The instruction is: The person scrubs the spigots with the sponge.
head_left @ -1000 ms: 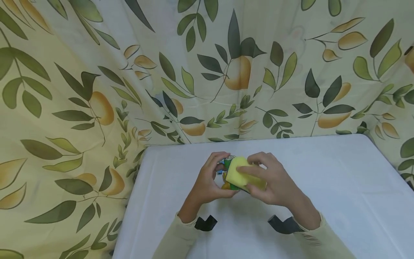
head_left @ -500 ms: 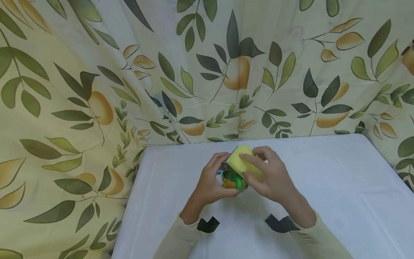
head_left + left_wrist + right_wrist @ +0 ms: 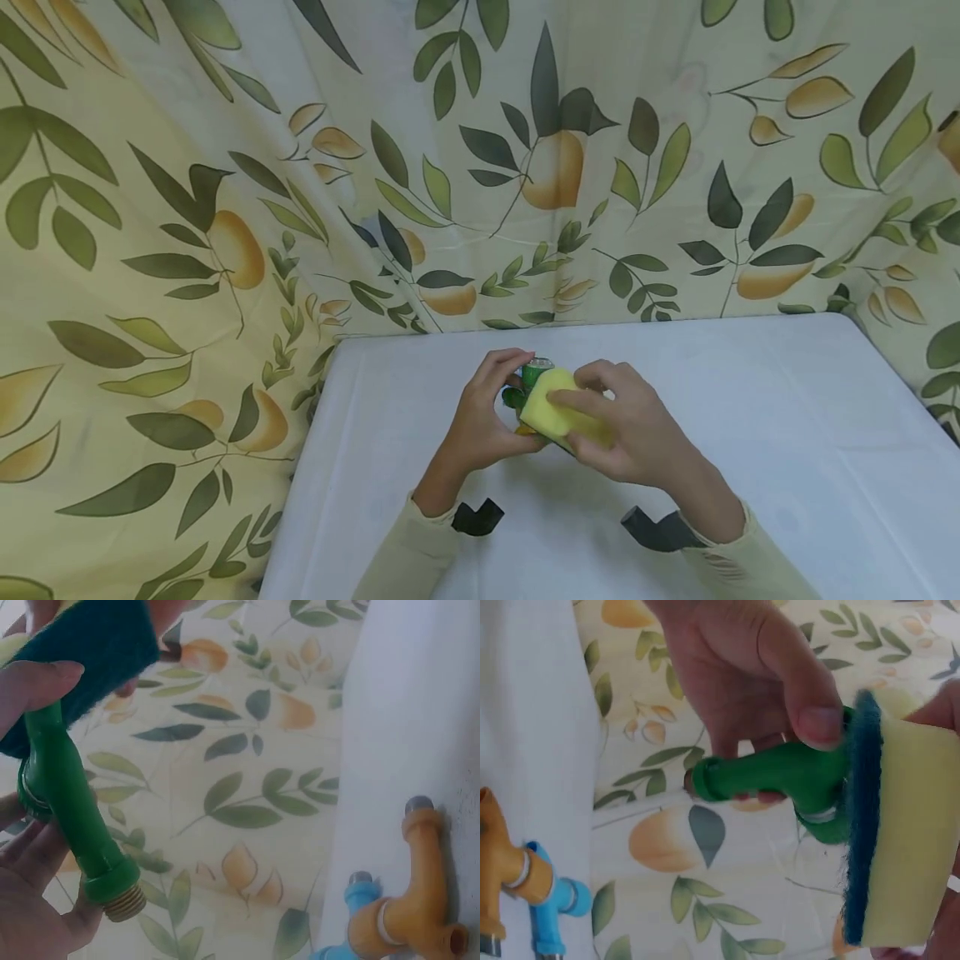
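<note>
So mid-scrub: the left hand [image 3: 480,421] grips a green plastic tap fitting [image 3: 780,780] above the white table [image 3: 750,417], right hand [image 3: 630,429] fingers clamp a yellow sponge with dark scouring pad [image 3: 896,847] against it. Next probably means rotating the fitting.

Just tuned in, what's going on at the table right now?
A person holds a green plastic tap in the left hand and presses a yellow sponge, dark scouring side against the tap, with the right hand. An orange tap and a blue tap lie on the white table.
</note>
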A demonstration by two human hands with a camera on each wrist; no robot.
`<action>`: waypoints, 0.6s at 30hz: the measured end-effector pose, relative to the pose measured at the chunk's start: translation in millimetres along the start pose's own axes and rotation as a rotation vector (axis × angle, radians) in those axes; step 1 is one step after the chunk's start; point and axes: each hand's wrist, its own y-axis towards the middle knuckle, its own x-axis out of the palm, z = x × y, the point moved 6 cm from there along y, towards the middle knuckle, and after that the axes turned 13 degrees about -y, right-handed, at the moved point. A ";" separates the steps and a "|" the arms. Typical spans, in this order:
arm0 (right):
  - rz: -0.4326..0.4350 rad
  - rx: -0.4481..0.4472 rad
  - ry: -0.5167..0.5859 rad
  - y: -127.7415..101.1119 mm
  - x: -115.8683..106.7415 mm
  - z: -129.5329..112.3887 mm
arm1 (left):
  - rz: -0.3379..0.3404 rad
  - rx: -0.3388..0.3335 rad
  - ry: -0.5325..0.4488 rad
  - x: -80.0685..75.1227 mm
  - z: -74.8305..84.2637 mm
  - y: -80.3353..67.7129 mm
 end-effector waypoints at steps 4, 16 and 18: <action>0.010 0.063 -0.018 1.3 0.2 3.6 | -0.006 -0.016 -0.002 1.9 -2.5 -1.2; -0.012 0.084 -0.028 6.2 0.5 -1.7 | 0.026 -0.020 -0.007 -4.3 -0.3 -0.5; -0.047 0.070 -0.036 7.0 1.3 -3.4 | 0.026 -0.063 -0.006 -4.7 -0.5 0.2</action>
